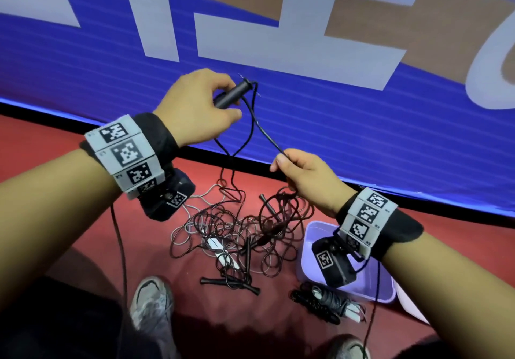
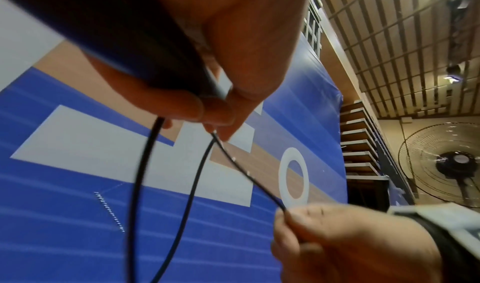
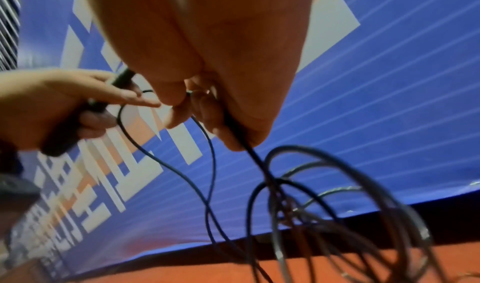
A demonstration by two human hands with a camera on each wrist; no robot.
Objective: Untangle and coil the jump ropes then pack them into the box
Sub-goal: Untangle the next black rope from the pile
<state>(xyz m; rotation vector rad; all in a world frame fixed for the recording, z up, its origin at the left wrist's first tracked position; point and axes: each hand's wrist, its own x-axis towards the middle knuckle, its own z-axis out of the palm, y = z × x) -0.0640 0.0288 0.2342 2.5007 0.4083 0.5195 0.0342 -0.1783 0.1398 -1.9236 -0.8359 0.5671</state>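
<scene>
**Above the floor: one rope lifted from the tangle**

Above the red floor (image 1: 92, 250), the left hand (image 1: 199, 106) has its fingers (image 1: 232, 113) curled round a black handle (image 1: 232, 94), while the right hand (image 1: 306, 177) pinches the thin black cord (image 1: 267, 135) between thumb and forefinger. The cord runs from the handle to the right hand and drops from there into the tangle (image 1: 237, 233) of dark and white ropes lying on the floor below. One coiled rope (image 1: 320, 301) lies just beside the lilac box (image 1: 303, 258), which stands near the right forearm.

Handling, as judged: the cord looks light, limp and smooth, so it will sag, spring into loops and slip through a loose pinch. The rigid handle is the sure place to hold. The cord is best drawn hand over hand, close to each crossing.

Room for moving: the blue banner (image 1: 362, 108) stands close behind the hands, and the person's shoes (image 1: 152, 303) border the pile in front. Open floor lies to the left. A pull upward will likely drag neighbouring ropes along.
</scene>
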